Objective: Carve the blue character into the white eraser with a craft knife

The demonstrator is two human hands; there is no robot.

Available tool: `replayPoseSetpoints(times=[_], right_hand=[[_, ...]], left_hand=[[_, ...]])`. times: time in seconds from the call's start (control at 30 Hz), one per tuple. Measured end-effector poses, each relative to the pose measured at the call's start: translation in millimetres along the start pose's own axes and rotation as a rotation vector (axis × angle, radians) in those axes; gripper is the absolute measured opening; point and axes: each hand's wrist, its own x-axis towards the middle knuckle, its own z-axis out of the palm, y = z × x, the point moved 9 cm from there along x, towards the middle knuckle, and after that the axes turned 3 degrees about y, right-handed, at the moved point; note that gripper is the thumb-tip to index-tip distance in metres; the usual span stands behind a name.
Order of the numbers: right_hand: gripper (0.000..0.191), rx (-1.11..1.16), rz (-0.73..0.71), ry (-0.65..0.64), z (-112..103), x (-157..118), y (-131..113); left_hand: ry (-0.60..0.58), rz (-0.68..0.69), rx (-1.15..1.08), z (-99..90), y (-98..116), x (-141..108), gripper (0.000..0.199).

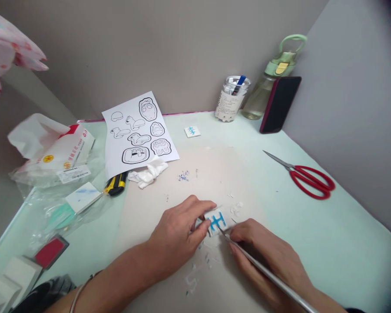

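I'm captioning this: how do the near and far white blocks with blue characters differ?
The left hand pinches the near block, and the right hand holds a slim tool to it; no hand touches the far block.
The near block is over the beige mat, among shavings; the far block is on the pale green tabletop.
The near block bears a simpler character than the far block.
Both are white with blue marks.

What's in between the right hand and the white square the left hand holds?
The thin end of the silver tool: the right hand holds it, and its tip reaches over the white square. The head view shows this.
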Motion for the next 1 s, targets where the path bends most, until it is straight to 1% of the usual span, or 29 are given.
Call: replayPoseSetpoints(times=[0.23,0.43,0.53,0.63,0.73,0.87,1.0], right_hand=[[0.011,-0.015,-0.051,0.001,5.0,-4.3,3.4],[0.012,-0.017,-0.183,0.001,6.4,-5.1,2.6],[0.015,-0.012,-0.225,-0.024,6.7,-3.8,0.6],[0.019,0.025,-0.274,-0.019,3.3,-2.9,-4.8],[0.02,0.051,-0.288,-0.031,2.3,-1.6,-7.8],[0.019,0.046,-0.286,-0.057,3.0,-0.5,-9.5],[0.018,0.035,-0.262,-0.089,3.1,0.7,-7.9]], left_hand=[[-0.014,0.018,0.031,0.3,2.4,0.9,0.029],[-0.025,0.047,0.125,1.8,5.2,1.5,0.029],[-0.011,0.075,0.164,1.8,6.3,0.7,0.029],[0.031,0.106,0.184,-0.8,8.0,-0.1,0.029],[0.045,0.126,0.194,-1.9,9.4,-0.9,0.028],[0.017,0.153,0.194,0.8,10.3,-2.1,0.035],[0.011,0.175,0.196,2.1,9.3,-2.7,0.034]])
